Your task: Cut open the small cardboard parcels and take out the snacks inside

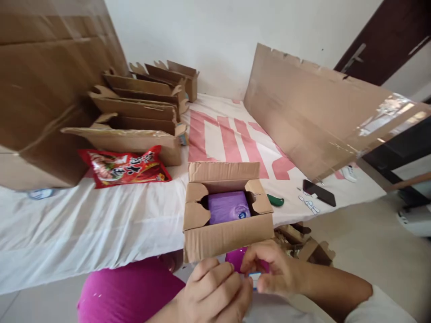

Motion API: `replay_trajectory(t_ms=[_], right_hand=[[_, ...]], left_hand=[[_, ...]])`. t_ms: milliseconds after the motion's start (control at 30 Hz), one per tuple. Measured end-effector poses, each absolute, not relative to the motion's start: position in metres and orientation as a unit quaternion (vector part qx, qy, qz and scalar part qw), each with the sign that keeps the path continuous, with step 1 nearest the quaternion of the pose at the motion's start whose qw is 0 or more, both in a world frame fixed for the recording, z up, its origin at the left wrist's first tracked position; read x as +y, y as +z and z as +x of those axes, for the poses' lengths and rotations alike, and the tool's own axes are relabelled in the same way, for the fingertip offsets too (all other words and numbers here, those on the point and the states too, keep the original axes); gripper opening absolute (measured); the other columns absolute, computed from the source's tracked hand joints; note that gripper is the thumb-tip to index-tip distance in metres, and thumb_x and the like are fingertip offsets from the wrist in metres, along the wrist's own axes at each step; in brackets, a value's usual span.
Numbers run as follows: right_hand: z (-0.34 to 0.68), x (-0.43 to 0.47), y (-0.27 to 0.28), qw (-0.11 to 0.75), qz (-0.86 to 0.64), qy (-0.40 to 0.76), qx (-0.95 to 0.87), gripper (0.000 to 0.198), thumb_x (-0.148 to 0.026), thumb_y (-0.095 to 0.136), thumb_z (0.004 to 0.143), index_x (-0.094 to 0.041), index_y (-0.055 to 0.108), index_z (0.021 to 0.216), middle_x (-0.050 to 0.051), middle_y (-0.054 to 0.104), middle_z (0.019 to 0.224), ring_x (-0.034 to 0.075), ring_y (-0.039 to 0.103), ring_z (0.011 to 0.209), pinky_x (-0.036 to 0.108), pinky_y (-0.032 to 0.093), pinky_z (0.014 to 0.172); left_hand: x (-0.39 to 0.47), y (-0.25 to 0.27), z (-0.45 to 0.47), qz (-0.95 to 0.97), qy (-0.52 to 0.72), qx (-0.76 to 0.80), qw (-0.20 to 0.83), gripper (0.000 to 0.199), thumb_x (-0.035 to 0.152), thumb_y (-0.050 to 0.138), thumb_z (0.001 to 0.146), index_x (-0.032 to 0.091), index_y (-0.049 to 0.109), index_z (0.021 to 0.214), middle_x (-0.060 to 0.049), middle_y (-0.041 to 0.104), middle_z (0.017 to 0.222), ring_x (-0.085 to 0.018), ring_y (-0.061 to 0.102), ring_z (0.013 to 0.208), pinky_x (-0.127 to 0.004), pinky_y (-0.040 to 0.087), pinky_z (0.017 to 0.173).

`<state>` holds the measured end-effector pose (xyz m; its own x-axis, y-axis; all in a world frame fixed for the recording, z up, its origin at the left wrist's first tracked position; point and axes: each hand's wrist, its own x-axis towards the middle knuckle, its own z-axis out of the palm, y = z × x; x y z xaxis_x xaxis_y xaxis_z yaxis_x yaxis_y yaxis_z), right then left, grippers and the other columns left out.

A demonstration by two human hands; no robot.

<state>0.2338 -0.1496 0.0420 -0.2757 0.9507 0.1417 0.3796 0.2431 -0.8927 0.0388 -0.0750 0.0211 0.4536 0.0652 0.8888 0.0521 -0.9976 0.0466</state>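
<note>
Close to my body, just below the front of the open carton, both hands are together. Between the thumb and fingers of my right hand (pixel 274 269) is a small white label with a blue edge (pixel 255 280). My left hand (pixel 215 291) has its fingers curled, and its tips meet the label's left side. Part of the label is hidden by the fingers. The open cardboard box (pixel 229 235) stands at the table's front edge with its flaps spread. Inside it lies a purple plastic-wrapped pack (pixel 229 207).
Several folded-open cartons (pixel 141 98) stand in a row at the back left, behind a red food packet (pixel 126 167). Right of the box are a green-handled object (pixel 275 200), a phone (pixel 319 193) and white-blue scraps (pixel 309 204). A large cardboard panel (pixel 313 107) leans at the right.
</note>
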Motion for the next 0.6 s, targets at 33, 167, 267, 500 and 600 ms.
replay_trajectory(t_ms=[33,167,267,500,600], right_hand=[[0.231,-0.148,0.043,0.379,-0.478,0.395,-0.687,0.052,-0.069,0.044,0.087,-0.019,0.058,0.081,-0.001,0.056,0.060,0.010,0.048,0.050,0.021,0.038,0.045],[0.239,-0.153,0.038,0.399,-0.501,0.359,-0.679,0.036,-0.050,0.047,0.093,-0.019,0.057,0.078,-0.003,0.055,0.054,0.008,0.047,0.046,0.020,0.037,0.045],[0.263,-0.161,0.027,0.397,-0.527,0.329,-0.676,0.036,-0.048,0.046,0.095,-0.020,0.057,0.075,-0.001,0.058,0.054,0.009,0.051,0.047,0.020,0.040,0.047],[0.317,-0.171,0.000,0.438,-0.682,0.403,-0.425,0.044,-0.063,0.050,0.087,-0.020,0.049,0.076,-0.005,0.052,0.055,0.006,0.039,0.039,0.020,0.029,0.038],[0.308,-0.170,-0.014,0.358,-0.633,0.487,-0.484,0.046,-0.061,0.046,0.090,-0.018,0.053,0.077,-0.001,0.058,0.062,0.009,0.049,0.046,0.022,0.037,0.045]], left_hand=[[-0.075,0.018,0.044,0.861,0.509,0.024,0.005,0.018,0.012,0.058,0.087,0.023,0.072,0.084,0.000,0.064,0.080,-0.014,0.059,0.082,-0.030,0.048,0.074],[-0.072,0.009,0.048,0.868,0.495,0.025,0.015,0.022,0.010,0.054,0.090,0.020,0.073,0.089,-0.003,0.067,0.084,-0.016,0.062,0.085,-0.032,0.049,0.081],[-0.070,0.007,0.040,0.856,0.516,0.006,0.013,0.020,0.012,0.057,0.088,0.023,0.074,0.090,-0.002,0.068,0.083,-0.017,0.064,0.087,-0.031,0.053,0.078],[-0.072,0.016,0.041,0.849,0.520,0.076,0.060,0.014,0.009,0.065,0.081,0.018,0.072,0.088,-0.002,0.068,0.080,-0.020,0.064,0.088,-0.034,0.054,0.073],[-0.073,0.019,0.046,0.842,0.536,0.039,0.041,0.010,0.010,0.065,0.080,0.017,0.072,0.083,-0.002,0.068,0.082,-0.018,0.063,0.087,-0.031,0.054,0.068]])
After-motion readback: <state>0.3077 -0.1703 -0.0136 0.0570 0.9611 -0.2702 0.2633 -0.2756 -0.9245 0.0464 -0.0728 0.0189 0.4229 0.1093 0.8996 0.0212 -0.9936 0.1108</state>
